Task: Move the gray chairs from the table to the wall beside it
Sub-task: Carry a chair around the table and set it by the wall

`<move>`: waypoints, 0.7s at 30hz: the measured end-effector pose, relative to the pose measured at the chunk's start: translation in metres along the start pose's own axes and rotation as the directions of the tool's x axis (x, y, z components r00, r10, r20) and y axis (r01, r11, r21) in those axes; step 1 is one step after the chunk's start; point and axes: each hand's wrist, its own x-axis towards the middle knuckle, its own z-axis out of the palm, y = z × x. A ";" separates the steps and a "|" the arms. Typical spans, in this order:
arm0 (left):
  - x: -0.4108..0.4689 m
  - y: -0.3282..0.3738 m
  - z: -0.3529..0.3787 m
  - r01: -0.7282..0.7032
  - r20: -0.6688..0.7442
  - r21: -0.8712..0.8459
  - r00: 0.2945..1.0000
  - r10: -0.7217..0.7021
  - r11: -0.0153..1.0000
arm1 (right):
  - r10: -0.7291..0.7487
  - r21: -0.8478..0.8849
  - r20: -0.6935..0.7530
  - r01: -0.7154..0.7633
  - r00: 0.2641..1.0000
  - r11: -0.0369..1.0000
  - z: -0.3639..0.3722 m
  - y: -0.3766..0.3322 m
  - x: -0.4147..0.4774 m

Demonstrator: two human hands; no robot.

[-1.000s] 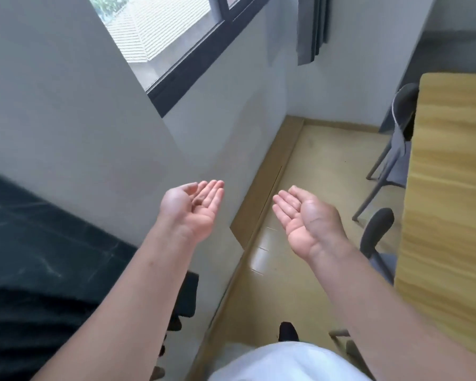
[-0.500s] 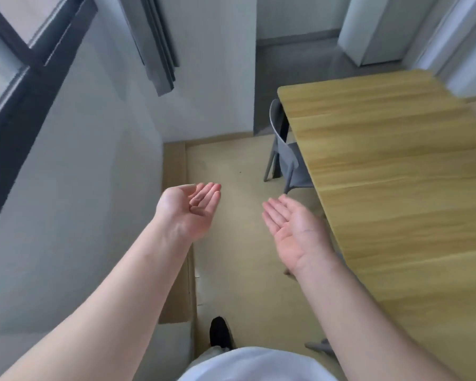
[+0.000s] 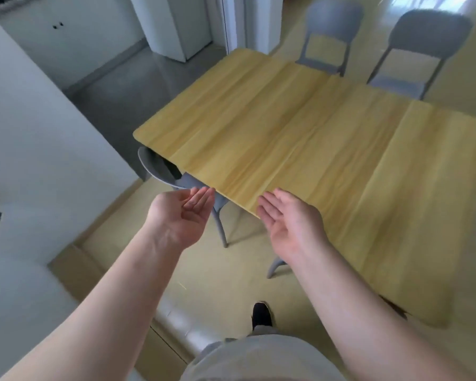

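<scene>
One long wooden surface (image 3: 300, 138) is filling most of the room ahead, its yellow top lying bare. The white wall (image 3: 39, 133) is running along the left side, with a strip of tan floor (image 3: 138, 243) lying between it and the surface.

Four gray chairs are showing. Two are standing on the far side: the far left chair (image 3: 327, 34) and the far right chair (image 3: 418, 50), both facing the surface and pulled slightly back from its edge. On the near side, the tucked chair (image 3: 160, 169) is sitting pushed under the left corner, its curved back just clearing the edge and one leg reaching the floor. Of the fourth chair only a gray leg (image 3: 275, 266) is peeking out below the right forearm; the rest is hidden under the top.

The left hand (image 3: 182, 215) is hanging in the air just in front of the tucked chair, palm up, fingers loosely curled, gripping nothing. The right hand (image 3: 289, 221) is spread flat and relaxed, palm turned inward, floating over the near edge of the surface and touching nothing that I can make out. One dark shoe (image 3: 261, 314) is planted on the floor below.

Compared with half a second ago, the view is swinging right: the window has gone from sight, the two far chairs have come in, and both hands are keeping the same empty, upturned pose.
</scene>
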 end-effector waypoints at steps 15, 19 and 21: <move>0.111 0.076 0.079 0.213 0.261 0.570 0.869 -0.421 0.793 | -0.246 0.330 -0.446 0.413 0.861 0.849 0.064 0.028 0.037; 0.111 0.065 0.090 0.238 0.257 0.712 0.787 -0.561 0.661 | -0.204 0.412 -0.634 0.549 0.746 0.728 0.065 0.044 0.012; 0.103 0.052 0.093 0.229 0.251 0.783 0.735 -0.630 0.579 | -0.205 0.423 -0.701 0.630 0.683 0.652 0.060 0.053 -0.006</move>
